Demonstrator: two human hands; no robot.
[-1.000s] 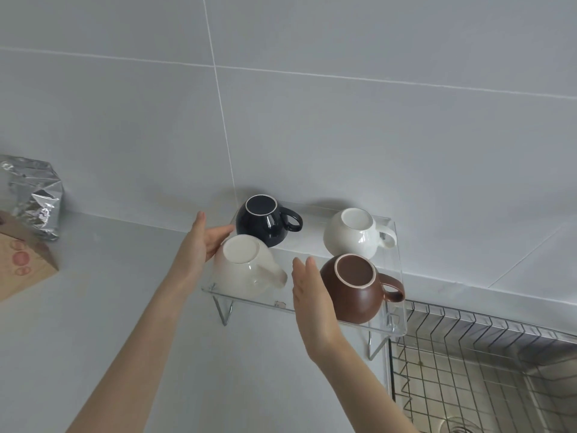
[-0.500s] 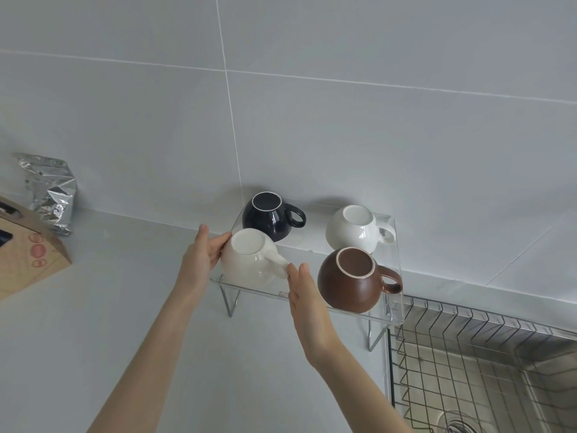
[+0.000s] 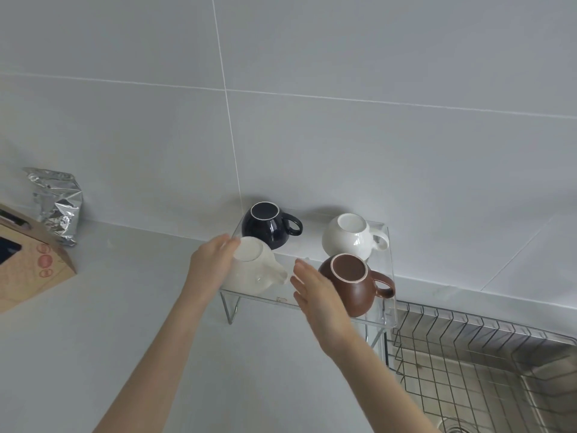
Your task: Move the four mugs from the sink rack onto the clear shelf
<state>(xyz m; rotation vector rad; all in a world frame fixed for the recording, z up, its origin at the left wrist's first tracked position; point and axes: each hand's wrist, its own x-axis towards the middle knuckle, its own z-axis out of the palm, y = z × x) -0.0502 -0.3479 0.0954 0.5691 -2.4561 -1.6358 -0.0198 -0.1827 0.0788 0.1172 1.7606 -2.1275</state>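
Note:
Four mugs stand upside down on the clear shelf (image 3: 388, 270) against the tiled wall. A dark blue mug (image 3: 268, 229) is at the back left and a white mug (image 3: 349, 239) at the back right. The brown mug (image 3: 352, 282) is at the front right and the cream mug (image 3: 256, 271) at the front left. My left hand (image 3: 210, 265) cups the cream mug's left side, fingers over its base. My right hand (image 3: 318, 298) hovers open between the cream mug's handle and the brown mug, holding nothing.
The wire sink rack (image 3: 468, 354) lies at the lower right, below the shelf's right end, with no mugs visible in it. A crumpled foil bag (image 3: 57, 204) and a cardboard box (image 3: 31, 264) stand on the grey counter at the left.
My left hand has closed in from beside the cream mug onto its side and base. My right hand has shifted right, nearer the brown mug. The view has tilted slightly.

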